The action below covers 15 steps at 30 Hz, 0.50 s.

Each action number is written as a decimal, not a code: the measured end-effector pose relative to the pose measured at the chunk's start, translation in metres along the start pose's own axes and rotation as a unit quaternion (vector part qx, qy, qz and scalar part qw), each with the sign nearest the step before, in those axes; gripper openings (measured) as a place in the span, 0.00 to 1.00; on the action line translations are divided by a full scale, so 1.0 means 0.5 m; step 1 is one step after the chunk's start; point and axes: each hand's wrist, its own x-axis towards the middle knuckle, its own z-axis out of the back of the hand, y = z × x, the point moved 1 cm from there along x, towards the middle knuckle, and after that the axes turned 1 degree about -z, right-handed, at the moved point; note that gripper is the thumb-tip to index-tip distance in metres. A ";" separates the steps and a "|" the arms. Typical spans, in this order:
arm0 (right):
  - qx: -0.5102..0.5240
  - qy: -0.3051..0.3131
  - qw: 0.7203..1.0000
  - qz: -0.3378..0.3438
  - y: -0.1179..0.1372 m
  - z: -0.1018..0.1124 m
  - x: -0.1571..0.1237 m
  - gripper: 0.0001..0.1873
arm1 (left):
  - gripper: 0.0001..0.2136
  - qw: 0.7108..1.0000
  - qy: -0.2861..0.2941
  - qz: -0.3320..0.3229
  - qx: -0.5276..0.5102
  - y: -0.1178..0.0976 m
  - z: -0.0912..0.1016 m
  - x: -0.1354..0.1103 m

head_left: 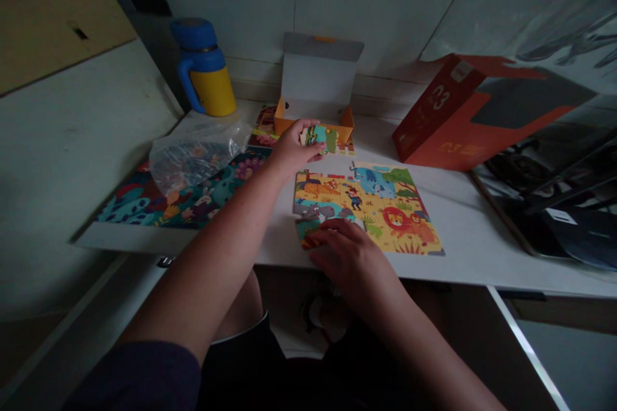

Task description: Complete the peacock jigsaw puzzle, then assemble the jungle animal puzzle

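Note:
My left hand (292, 149) is closed around a few puzzle pieces (324, 139) with green and light blue print, held in front of the open orange box (286, 123). Below it lies a jigsaw puzzle (376, 205) of cartoon animals, among them lions, an elephant and a hippo, on a yellow ground. My right hand (354, 250) is at the puzzle's near left corner, its fingers pinched on a teal and red puzzle piece (307, 228). That hand hides part of the puzzle's near edge.
A dark, colourful picture sheet (216, 189) lies to the left, with a clear plastic bag (193, 154) on top. Behind stands a blue and yellow flask (214, 80). An orange-red box (443, 115) and a black rack (554, 199) are on the right of the white table (463, 212).

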 end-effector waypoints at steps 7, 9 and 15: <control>-0.098 0.029 0.992 0.068 -0.017 -0.023 0.013 0.11 | 0.22 1.000 0.002 0.000 0.002 -0.004 -0.002 -0.003; -0.106 0.027 0.991 0.071 -0.015 -0.028 0.016 0.11 | 0.22 1.000 0.001 0.003 0.007 -0.004 -0.003 -0.003; -0.137 0.003 0.988 0.071 -0.002 -0.037 0.025 0.12 | 0.22 1.000 0.001 0.004 0.006 -0.002 -0.002 -0.001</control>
